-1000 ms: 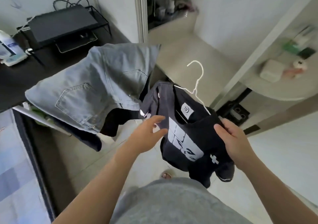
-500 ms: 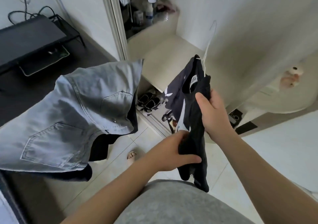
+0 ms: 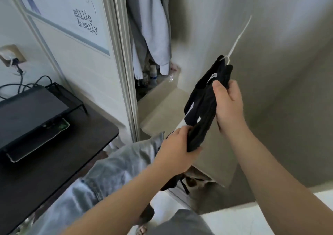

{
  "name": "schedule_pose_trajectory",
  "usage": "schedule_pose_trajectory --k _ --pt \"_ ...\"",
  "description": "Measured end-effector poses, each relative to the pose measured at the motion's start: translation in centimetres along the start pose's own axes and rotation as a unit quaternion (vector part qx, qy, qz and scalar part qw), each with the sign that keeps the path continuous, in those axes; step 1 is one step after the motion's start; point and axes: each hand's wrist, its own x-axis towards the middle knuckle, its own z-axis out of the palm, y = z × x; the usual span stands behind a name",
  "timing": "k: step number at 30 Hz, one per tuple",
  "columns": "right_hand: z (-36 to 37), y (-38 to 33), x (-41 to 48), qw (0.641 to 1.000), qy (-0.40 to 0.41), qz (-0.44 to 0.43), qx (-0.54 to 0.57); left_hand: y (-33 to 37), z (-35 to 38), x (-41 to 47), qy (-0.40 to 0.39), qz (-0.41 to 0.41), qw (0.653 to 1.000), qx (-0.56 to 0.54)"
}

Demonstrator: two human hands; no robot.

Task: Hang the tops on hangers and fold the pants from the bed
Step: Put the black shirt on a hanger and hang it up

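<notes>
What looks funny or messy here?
The black top is bunched narrow on its white hanger, squeezed by the right hand and left hand, not hanging flat. Grey jeans hang loose by the left forearm, unfolded.

top (image 3: 201, 108): matt black cloth | hanger (image 3: 239, 38): smooth white | jeans (image 3: 115, 169): faded denim

We have only one view, from a wide-angle camera worn on the person's head. It faces forward and down, toward an open wardrobe (image 3: 126, 72) at the far middle. Both forearms cross the picture from the near edge, and the left hand (image 3: 177, 144) and right hand (image 3: 228, 106) are close before the lens, around the centre. A dark desk (image 3: 63, 162) fills the near left and a pale panel (image 3: 270, 72) the right. Straight lines bend toward the edges.
</notes>
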Motion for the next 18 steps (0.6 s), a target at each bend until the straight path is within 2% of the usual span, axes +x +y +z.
schedule_pose_trajectory --k 9,12,18 --pt "5.4 -11.0 12.2 0.992 -0.023 -0.121 0.026 6.1 -11.9 12.0 0.068 0.095 0.993 0.008" --pt "6.5 -15.7 16.0 0.985 -0.05 -0.162 0.021 9.5 -15.8 15.6 0.1 0.138 0.985 0.028" --pt "7.5 -26.7 23.0 0.961 -0.051 -0.27 -0.018 17.1 -23.1 21.4 0.161 0.206 0.96 0.102"
